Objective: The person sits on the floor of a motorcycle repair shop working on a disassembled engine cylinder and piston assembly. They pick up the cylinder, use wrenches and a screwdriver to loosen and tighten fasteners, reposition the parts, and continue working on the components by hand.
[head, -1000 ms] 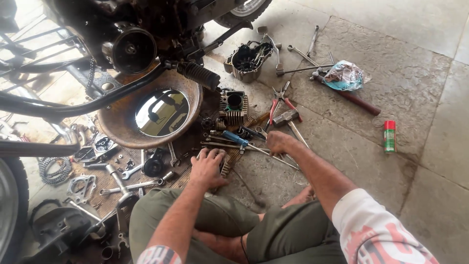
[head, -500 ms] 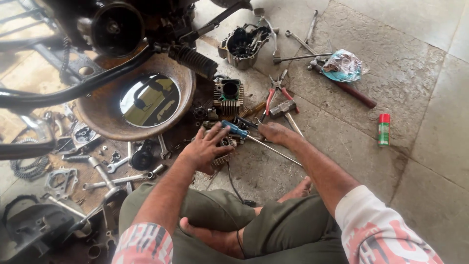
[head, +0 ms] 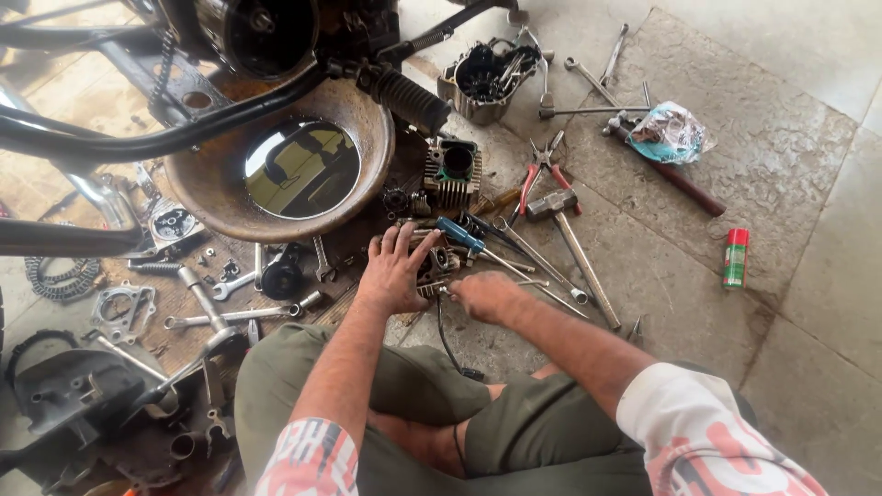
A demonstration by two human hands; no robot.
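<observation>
The left hand point(head: 393, 272) lies flat with its fingers spread apart over a small finned engine part point(head: 437, 268) on the floor point(head: 808, 303), just in front of the person's crossed legs. The right hand point(head: 485, 296) sits at the part's 4 o'clock, curled toward it; whether its fingers are closed on anything cannot be told, since the knuckles hide the tips. Most of the part is covered by the two hands, so its shape is hard to make out.

At 12 o'clock from the part stands a finned cylinder block point(head: 452, 171), and a blue-handled screwdriver point(head: 461, 233) lies at 1 o'clock, close by. A hammer point(head: 571, 246) and red-handled pliers point(head: 542, 173) lie further toward 2 o'clock. At 10 o'clock a rusty pan point(head: 367, 138) holds dark oil. A red and green spray can point(head: 735, 258) lies well apart at 3 o'clock. The motorcycle frame point(head: 138, 138) is cut off by the top and left edges.
</observation>
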